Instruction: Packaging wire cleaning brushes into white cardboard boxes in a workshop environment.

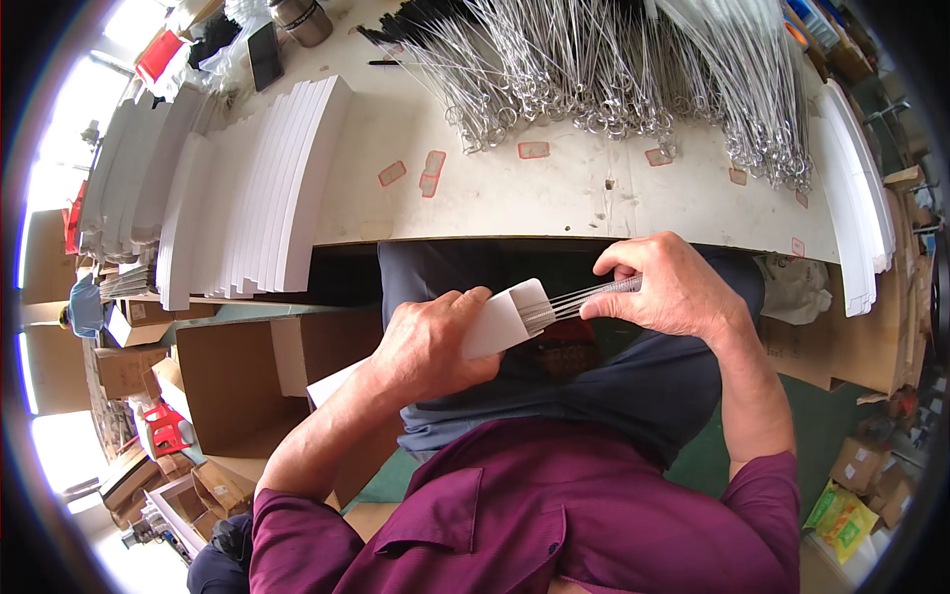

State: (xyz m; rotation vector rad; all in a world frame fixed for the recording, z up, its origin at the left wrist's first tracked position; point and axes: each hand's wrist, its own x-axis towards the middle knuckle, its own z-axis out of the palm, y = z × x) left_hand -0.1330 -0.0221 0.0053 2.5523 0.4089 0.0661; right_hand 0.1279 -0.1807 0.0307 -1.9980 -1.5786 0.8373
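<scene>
A long, narrow white carton (495, 332) lies slantwise over my lap, its end flap standing open toward the right. My left hand (430, 342) is closed around it near that open end. From the opening runs a bundle of thin metal rods (572, 303), whose inner ends are hidden in the carton. My right hand (678, 282) pinches the outer ends of these rods between thumb and fingers. Beyond my hands, a big heap of thin metal rods with ring ends (604, 89) covers the far part of the table; black parts show at its left.
White cartons (247, 188) stand in rows on the table's left, and more white cartons (856, 198) lie at its right edge. The table's front edge (475, 238) crosses just beyond my hands. An open cardboard box (233, 386) stands low left. A phone (265, 56) and a thermos (302, 20) are far left.
</scene>
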